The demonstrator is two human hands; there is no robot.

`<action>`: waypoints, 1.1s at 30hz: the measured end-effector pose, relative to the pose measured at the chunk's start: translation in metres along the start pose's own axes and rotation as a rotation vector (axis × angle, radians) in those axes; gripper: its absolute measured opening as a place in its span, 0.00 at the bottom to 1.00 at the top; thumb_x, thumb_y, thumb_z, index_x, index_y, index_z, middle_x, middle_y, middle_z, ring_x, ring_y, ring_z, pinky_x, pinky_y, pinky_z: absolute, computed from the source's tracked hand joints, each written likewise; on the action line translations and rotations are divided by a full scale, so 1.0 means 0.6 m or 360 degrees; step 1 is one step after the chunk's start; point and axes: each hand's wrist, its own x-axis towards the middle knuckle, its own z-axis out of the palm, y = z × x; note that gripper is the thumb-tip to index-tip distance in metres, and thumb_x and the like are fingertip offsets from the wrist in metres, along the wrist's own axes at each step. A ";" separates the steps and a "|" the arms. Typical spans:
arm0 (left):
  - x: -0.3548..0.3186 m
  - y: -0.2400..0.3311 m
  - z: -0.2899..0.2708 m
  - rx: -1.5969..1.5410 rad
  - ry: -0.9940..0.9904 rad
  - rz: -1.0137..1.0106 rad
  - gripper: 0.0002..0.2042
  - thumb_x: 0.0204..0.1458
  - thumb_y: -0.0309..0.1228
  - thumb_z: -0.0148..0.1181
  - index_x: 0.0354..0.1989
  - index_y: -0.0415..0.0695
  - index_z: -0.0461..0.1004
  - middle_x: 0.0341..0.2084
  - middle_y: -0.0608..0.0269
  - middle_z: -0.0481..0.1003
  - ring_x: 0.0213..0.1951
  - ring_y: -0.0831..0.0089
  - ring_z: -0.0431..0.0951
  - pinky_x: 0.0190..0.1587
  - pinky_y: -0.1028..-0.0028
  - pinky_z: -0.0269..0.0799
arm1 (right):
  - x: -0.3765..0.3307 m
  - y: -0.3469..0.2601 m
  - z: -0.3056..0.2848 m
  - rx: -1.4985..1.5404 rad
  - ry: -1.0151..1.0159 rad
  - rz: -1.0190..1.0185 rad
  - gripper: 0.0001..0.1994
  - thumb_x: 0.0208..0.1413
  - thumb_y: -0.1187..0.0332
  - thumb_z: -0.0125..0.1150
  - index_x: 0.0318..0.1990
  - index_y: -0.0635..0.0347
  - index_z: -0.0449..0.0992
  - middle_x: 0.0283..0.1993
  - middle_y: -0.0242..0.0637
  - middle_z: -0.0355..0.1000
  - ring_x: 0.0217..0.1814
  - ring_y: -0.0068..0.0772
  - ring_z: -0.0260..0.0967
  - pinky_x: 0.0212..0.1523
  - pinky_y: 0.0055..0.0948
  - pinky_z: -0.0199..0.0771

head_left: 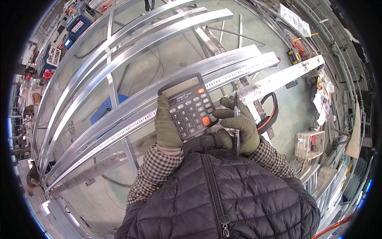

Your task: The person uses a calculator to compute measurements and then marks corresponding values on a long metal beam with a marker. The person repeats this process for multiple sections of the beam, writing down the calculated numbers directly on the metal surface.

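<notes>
A black desk calculator [187, 113] lies tilted in my left hand [167, 125], in a green work glove, closed around its left edge. The calculator's screen shows digits, and it has dark keys with a few orange ones. Beside its right edge is my right hand [247, 129], gloved the same way. A dark slim pen [237, 104] is held upright between its fingers, whose tips are near the keys; I cannot tell if one presses a key. Behind the calculator a measuring tape [131, 126] lies stretched along a shiny metal profile [260, 59].
More long metal profiles [175, 30] lie across supports at left and ahead. At right are a marked metal bar [294, 73], a black-and-orange loop [272, 113], a yellow tool [294, 56] and a white plastic crate [309, 145]. Another person [35, 177] is at far left; blue machines [81, 20] stand behind.
</notes>
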 end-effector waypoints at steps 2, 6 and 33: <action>0.002 0.003 -0.001 -0.0106 -0.0067 0.0018 0.37 0.75 0.60 0.47 0.71 0.34 0.68 0.59 0.38 0.81 0.55 0.47 0.88 0.52 0.52 0.94 | -0.006 0.004 0.001 -0.0044 0.0017 0.0002 0.19 0.50 0.72 0.77 0.49 0.52 0.79 0.55 0.47 0.86 0.71 0.62 0.75 0.72 0.62 0.70; -0.002 0.005 -0.001 0.0038 0.0147 0.0080 0.35 0.75 0.59 0.48 0.71 0.35 0.69 0.59 0.39 0.81 0.53 0.49 0.89 0.51 0.54 0.95 | -0.006 0.004 0.007 0.0012 0.0072 -0.0070 0.20 0.46 0.72 0.77 0.48 0.53 0.79 0.55 0.46 0.85 0.68 0.60 0.77 0.70 0.61 0.73; -0.009 0.024 0.030 -0.0297 -0.0108 -0.0016 0.33 0.75 0.58 0.50 0.70 0.38 0.72 0.60 0.43 0.82 0.55 0.51 0.88 0.54 0.53 0.92 | -0.026 0.016 0.016 0.0271 0.0087 0.0166 0.19 0.69 0.76 0.66 0.62 0.60 0.68 0.66 0.61 0.77 0.75 0.57 0.72 0.76 0.56 0.68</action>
